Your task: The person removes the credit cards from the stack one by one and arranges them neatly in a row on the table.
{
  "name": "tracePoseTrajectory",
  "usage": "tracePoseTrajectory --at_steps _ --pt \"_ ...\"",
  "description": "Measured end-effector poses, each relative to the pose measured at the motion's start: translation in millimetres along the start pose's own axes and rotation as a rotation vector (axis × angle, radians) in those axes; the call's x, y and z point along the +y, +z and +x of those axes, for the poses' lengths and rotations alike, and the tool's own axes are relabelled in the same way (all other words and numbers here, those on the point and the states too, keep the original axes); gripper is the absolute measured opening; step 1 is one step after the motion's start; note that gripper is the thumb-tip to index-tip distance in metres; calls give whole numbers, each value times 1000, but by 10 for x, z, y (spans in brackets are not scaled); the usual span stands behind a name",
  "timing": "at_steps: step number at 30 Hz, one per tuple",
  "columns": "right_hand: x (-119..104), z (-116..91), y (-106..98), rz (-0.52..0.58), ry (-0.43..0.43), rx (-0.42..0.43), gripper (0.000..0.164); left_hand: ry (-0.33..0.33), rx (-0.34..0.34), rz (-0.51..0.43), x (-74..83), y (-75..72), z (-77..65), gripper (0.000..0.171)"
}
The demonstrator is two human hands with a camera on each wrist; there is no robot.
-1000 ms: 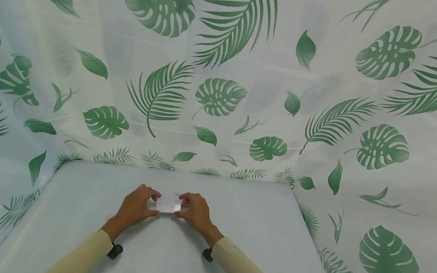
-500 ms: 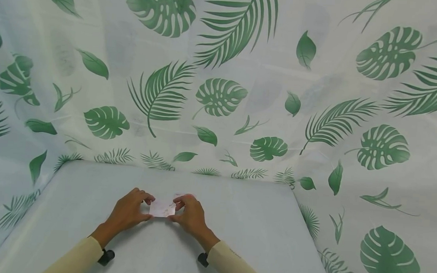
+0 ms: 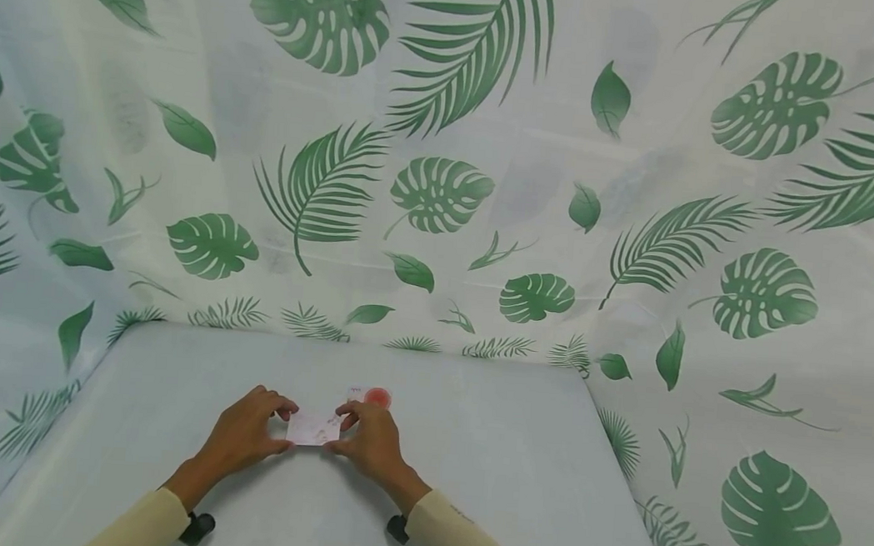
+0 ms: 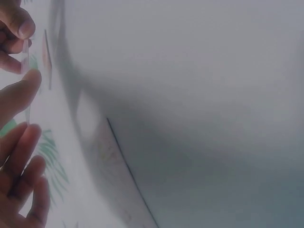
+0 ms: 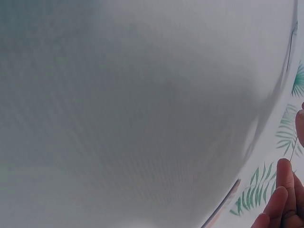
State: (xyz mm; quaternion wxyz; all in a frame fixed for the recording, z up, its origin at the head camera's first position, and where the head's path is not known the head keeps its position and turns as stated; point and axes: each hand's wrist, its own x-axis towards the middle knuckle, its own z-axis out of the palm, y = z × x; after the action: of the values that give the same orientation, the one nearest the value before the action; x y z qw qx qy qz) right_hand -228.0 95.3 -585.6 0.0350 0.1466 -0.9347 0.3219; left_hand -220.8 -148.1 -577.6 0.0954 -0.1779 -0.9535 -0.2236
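Card (image 3: 313, 429): pale pink, small print toward its right end, long edges running left-right, face to the head cam. It's between the two hands, over the table (image 3: 508, 461), left of centre in the head view. Left wrist view shows it nearly edge-on, looking raised off the surface.

Left hand (image 3: 242, 430): pinching the left end, thumb on the near corner, index on the far corner. Other fingers are bent and off the card in the left wrist view.

Right hand (image 3: 374, 443): pinching the right end the same way, thumb near, fingertip far. Right wrist view catches only part of it at the frame edge, so remaining fingers are hard to read there.

Red-circle card (image 3: 378, 397): on the table just beyond the right hand, partly covered by it, apart from the held one.

Pale piece (image 4: 114, 164): flat on the table in the left wrist view, dark along one edge, print faint. Can't place it in the head view.

Both arms: beige sleeves (image 3: 466, 542), black unit (image 3: 199, 529) at each wrist. Behind: white sheet (image 3: 449, 73) with green leaf print.
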Motion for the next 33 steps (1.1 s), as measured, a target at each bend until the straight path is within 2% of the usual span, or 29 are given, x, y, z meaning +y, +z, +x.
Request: tracePoseTrajectory --at_steps 9,15,33 --pt "-64 -52 40 13 -18 2 51 -22 -24 -8 -52 -13 -79 53" --pt "-92 -66 68 -15 -11 -18 52 -46 -39 -24 -70 -28 -126 53" --pt "-90 -99 149 -85 -23 -43 52 -31 -51 10 -97 3 -181 52"
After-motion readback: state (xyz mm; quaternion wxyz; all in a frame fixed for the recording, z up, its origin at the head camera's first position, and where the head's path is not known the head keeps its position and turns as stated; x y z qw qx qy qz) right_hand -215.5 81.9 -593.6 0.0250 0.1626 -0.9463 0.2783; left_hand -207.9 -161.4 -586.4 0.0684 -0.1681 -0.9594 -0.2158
